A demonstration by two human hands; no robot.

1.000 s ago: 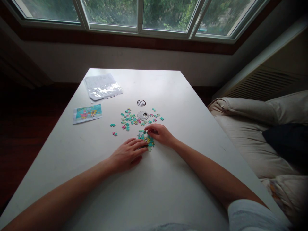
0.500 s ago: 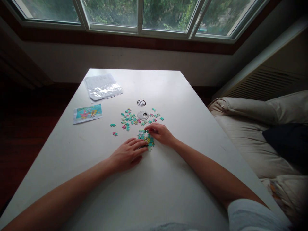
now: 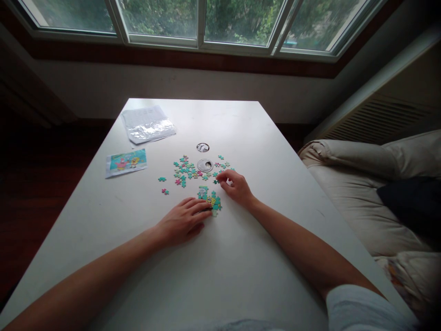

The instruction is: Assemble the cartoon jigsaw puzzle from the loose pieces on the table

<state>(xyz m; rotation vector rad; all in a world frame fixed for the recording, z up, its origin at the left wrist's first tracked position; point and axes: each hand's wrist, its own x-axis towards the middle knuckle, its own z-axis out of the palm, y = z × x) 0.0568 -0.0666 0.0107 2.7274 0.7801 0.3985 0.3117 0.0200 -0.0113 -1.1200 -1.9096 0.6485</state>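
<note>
while our left hand lies flat-ish over the near left part of the partly joined puzzle, its fingers are extended, loosely spread and not gripping anything; the fingertips rest on the puzzle. our right hand is just beyond the puzzle and to its right, thumb and index curled toward each other. a dark green piece sits right at those fingertips; we can't tell if it's pinched or just lying there.

puzzle is in front of us on the white table, between the hands and the loose pieces. we can see a pale cartoon figure at its far left, a yellow one nearer the middle, and a notch in the far right part. near left part is hidden under our fingers.

loose pieces, mostly teal with some pink, are scattered beyond the puzzle. two small bits sit apart on the left: a teal one and a pink-and-teal one. we've got a gray round cap among the pieces and a dark-edged round item behind it.

on the left of the table we have a cartoon picture packet, with a shiny clear sleeve past it. beige sofa on our right, window ahead.
</note>
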